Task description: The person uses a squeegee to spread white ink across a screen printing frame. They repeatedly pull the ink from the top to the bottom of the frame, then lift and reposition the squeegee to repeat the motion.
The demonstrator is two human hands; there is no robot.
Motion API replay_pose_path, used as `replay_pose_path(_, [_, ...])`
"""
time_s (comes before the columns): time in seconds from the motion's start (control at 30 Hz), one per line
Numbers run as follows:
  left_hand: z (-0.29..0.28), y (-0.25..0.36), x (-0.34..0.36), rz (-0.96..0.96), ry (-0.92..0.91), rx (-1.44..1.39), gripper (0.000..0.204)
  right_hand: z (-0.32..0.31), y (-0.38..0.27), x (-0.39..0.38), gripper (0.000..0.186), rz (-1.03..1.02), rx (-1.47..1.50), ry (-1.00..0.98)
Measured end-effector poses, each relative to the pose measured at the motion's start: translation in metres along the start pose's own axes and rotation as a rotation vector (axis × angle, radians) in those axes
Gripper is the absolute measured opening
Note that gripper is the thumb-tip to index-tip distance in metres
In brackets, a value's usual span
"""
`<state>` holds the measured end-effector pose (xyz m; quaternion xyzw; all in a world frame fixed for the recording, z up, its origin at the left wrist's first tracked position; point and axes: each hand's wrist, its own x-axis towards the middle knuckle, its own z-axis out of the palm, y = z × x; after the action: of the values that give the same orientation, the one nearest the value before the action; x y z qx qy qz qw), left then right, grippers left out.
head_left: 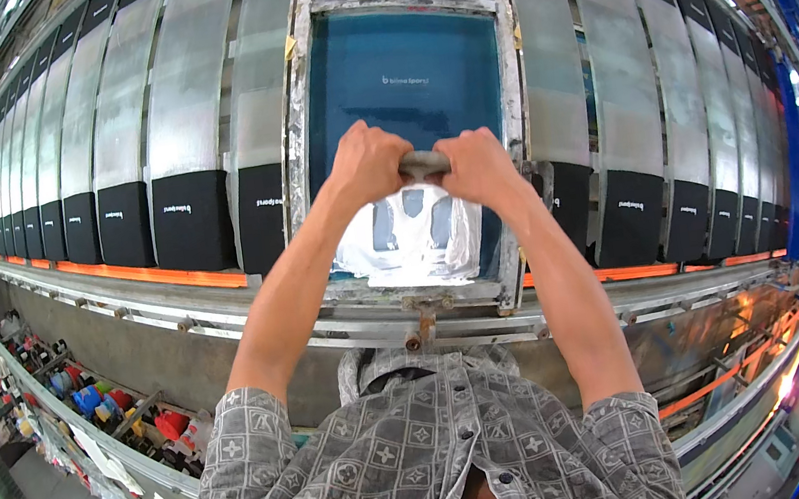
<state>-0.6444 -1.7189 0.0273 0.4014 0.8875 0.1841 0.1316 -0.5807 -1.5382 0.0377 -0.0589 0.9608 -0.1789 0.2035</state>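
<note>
Both hands, left (366, 161) and right (476, 165), have their fingers wrapped tight on the squeegee (422, 163) handle, mid-screen (402, 77), just above a puddle of white ink (414, 243). It looks stiff and light-ish, but the ink's slippery, so I'd stick to a two-fisted grip on the bar.

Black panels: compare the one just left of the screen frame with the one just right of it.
The left black panel stands nearly upright and shows its full height; the right black panel is partly hidden behind the right forearm and the screen frame. The left one looks wider; the right one shows only a narrow strip. Both are black fabric lying at the near end of a grey pallet. Both hands, left hand and right hand, grip the squeegee handle.
</note>
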Motion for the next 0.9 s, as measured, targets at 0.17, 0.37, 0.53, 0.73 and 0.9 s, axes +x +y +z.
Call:
replay_pose_path(0.17, [0.028,0.038,-0.088,0.029,-0.067,-0.024,0.014,0.041,-0.029,-0.076,0.033,-0.054,0.088,-0.068])
replay_pose_path(0.37, [0.001,0.019,-0.046,0.036,-0.051,0.046,0.019,0.023,0.042,-0.084,0.033,0.386,0.257,0.785])
replay_pose_path(0.53, [-0.005,0.001,-0.008,0.046,0.048,-0.043,0.015,0.045,0.084,-0.070,0.028,0.714,0.628,0.725])
replay_pose_path(0.73, [0.060,0.040,-0.123,0.093,0.432,0.070,0.037,0.031,0.075,-0.069,0.027,0.585,0.533,0.910])
replay_pose_path(0.9, [0.018,0.037,-0.188,0.024,0.344,0.096,0.031,0.030,0.027,-0.045,0.027,0.491,0.675,0.935])
